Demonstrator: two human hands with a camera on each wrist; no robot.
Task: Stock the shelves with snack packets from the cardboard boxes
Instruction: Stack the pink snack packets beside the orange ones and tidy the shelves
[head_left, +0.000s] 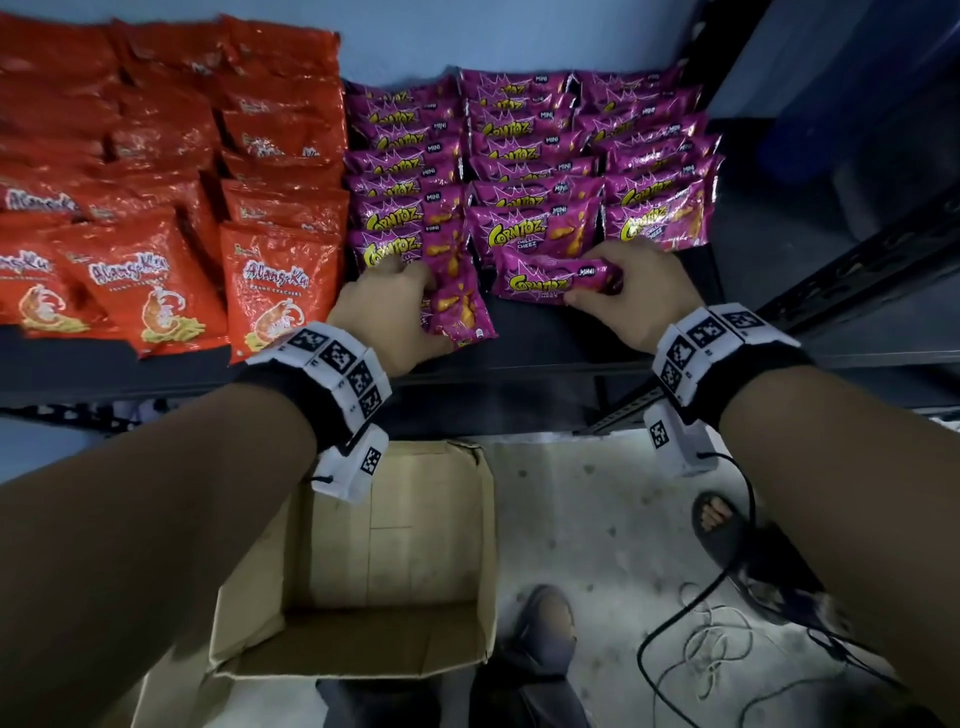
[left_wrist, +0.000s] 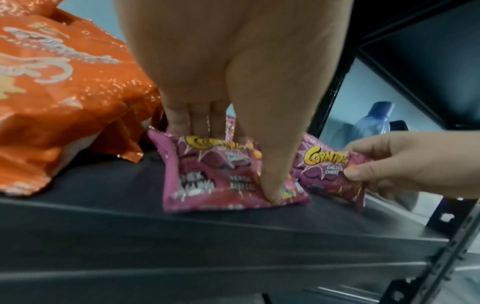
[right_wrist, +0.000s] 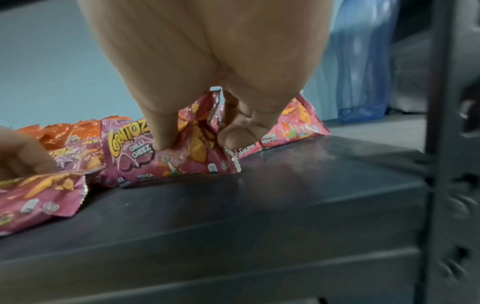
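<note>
Cardboard box (head_left: 363, 561), brown and open-topped, is sitting nearest me on the floor, below the dark metal shelf (head_left: 545, 332). Above the box, I am seeing my left hand (head_left: 387, 306) gripping a purple foil snack packet (head_left: 457, 296) at the shelf's front edge, thumb pressing its face. Beside it, my right hand (head_left: 631, 291) is pinching another purple foil snack packet (head_left: 540, 283) lying flat on the shelf. Farther back on the shelf, rows of purple packets (head_left: 530, 150) are standing, with orange prawn-cracker bags (head_left: 156, 171) left of them.
</note>
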